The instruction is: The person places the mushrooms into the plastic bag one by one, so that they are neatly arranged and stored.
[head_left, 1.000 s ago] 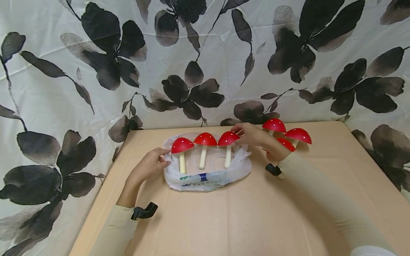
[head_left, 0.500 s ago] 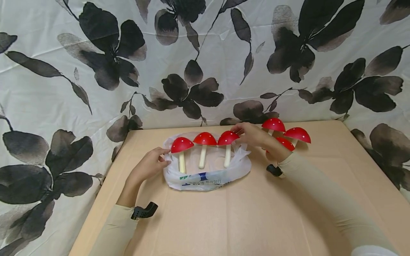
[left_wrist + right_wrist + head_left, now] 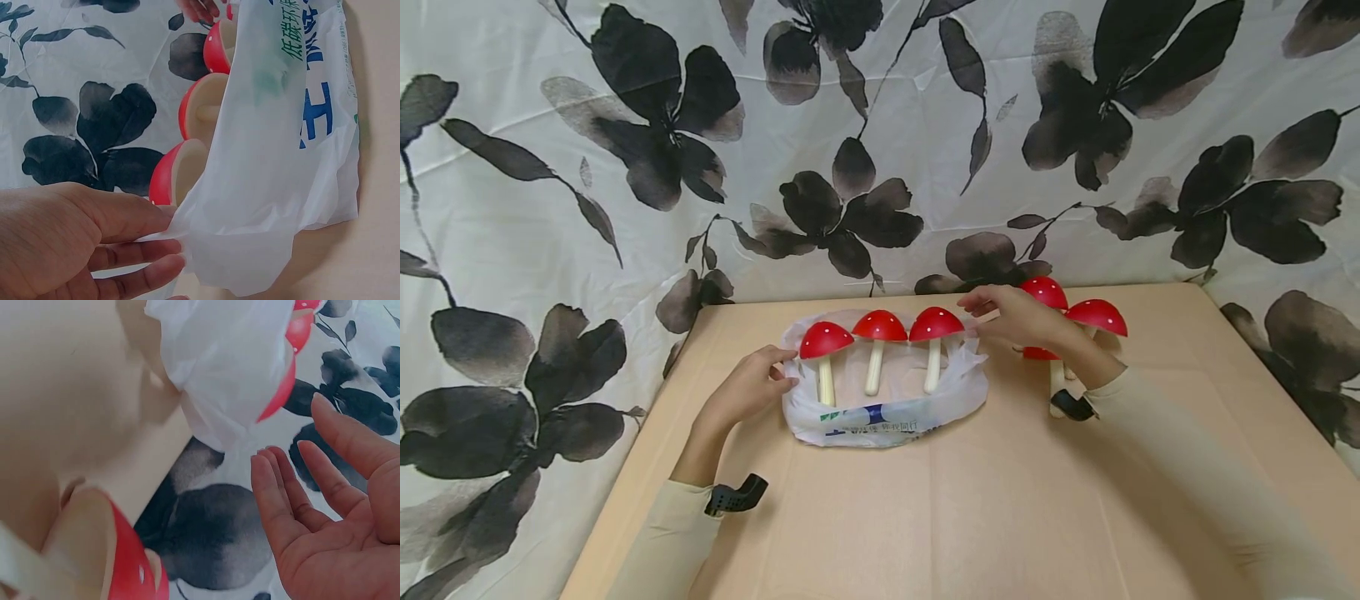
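Three mushrooms (image 3: 881, 326) are lying side by side in the mouth of the bag (image 3: 887, 423), between the fingers of both hands, their stems inside the rim. The left hand (image 3: 748, 385) is pinching the bag's edge between thumb and fingers, just beside the nearest cap. The right hand (image 3: 1011, 315) is hovering just beside the opposite cap, its fingers loosely spread and holding nothing (the right wrist view is showing a plain gap to the bag). Behind those fingers, around the wrist, loose mushrooms (image 3: 1097, 316) are resting on the table (image 3: 925, 525), partly hidden by the forearm. Beyond the fingertips, a flowered cloth (image 3: 857, 125) is hanging. By my judgement, the hands are setting mushrooms in the bag, one just released; the next move is calling for the right fingers to reach back to another while the left keeps the edge steady.
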Available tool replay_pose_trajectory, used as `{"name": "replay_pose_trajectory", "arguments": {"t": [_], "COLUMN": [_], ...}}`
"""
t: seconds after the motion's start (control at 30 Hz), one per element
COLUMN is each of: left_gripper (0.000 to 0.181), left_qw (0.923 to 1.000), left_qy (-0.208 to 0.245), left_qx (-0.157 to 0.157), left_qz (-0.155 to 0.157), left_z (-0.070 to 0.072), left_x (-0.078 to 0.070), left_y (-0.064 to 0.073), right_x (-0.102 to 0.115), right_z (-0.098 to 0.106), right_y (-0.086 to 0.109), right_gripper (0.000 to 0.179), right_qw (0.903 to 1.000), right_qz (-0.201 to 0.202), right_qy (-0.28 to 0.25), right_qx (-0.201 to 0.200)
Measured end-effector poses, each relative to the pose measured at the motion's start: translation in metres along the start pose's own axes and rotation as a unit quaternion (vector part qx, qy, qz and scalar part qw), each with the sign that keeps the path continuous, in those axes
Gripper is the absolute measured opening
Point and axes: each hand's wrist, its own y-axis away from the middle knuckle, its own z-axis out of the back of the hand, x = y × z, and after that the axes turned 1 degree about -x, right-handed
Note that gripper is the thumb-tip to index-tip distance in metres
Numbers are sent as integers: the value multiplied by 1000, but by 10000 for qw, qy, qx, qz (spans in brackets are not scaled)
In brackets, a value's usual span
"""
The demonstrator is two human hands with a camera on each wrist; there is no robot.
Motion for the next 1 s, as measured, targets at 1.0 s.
{"name": "replay_pose_trajectory", "arguments": {"t": [1.0], "left_gripper": [48], "left_qw": [9999], "left_qy": [90], "left_qx": [43], "left_qz": [-27], "left_z": [-1], "left_x": [0], "left_y": [-3], "right_x": [-31], "right_z": [44], "right_y": [86], "right_gripper": [47], "right_qw": [9998], "right_qz": [-157], "right_qy": [-48], "right_qx": [-91]}}
